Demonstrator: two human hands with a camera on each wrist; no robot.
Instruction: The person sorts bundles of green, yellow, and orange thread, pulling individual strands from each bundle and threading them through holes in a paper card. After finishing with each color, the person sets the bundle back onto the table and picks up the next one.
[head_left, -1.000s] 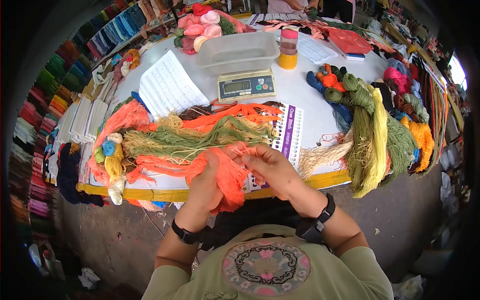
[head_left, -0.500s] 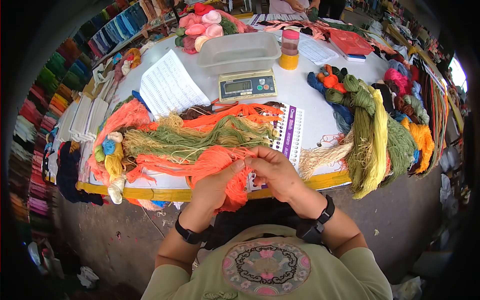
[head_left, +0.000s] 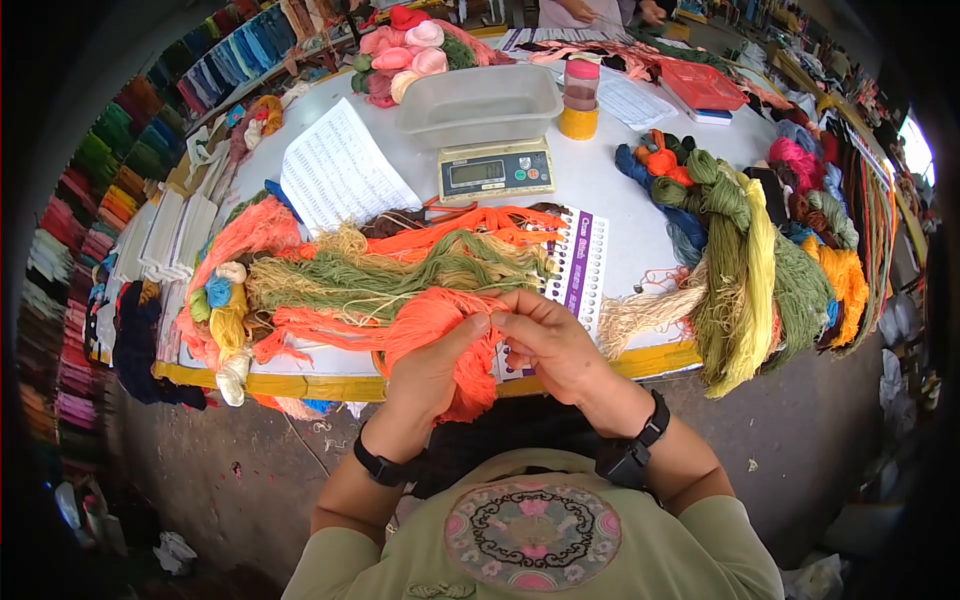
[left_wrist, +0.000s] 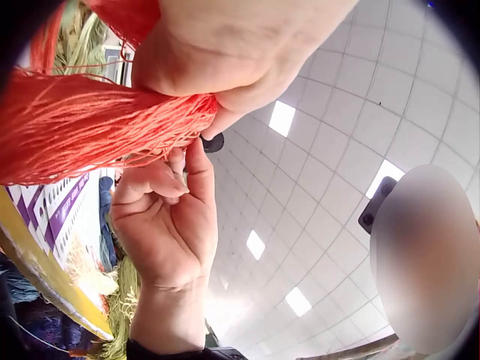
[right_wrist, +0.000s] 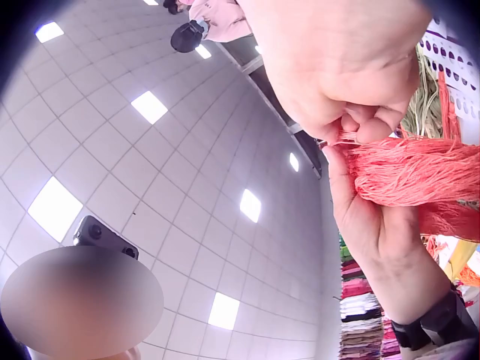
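A coral-orange skein of thread (head_left: pixel 438 318) hangs over my left hand (head_left: pixel 425 375), its strands draping below the palm. My left thumb lies across the skein near its gathered end. With curled fingertips, my right hand (head_left: pixel 560 350) pinches strands at that end, right beside the left thumb tip. In the left wrist view, the skein (left_wrist: pixel 97 131) runs into the left hand's grip, and the right hand (left_wrist: pixel 169 225) has its fingertips at the bunched strands. The right wrist view shows a few thin strands (right_wrist: pixel 349 137) between the right fingers.
Green and beige thread hanks (head_left: pixel 400 270) lie behind the hands, beside a purple-and-white punched card (head_left: pixel 580 260). Farther back stand a digital scale (head_left: pixel 495 172), a plastic tub (head_left: pixel 480 105) and a printed sheet (head_left: pixel 345 165). More hanks (head_left: pixel 755 270) lie to the right. Yellow tape (head_left: pixel 290 388) borders the table.
My left thumb has lowered from upright onto the skein, and both hands' fingertips have come together. The skein has bunched higher over the left hand. Across the table, another person's hands have moved apart.
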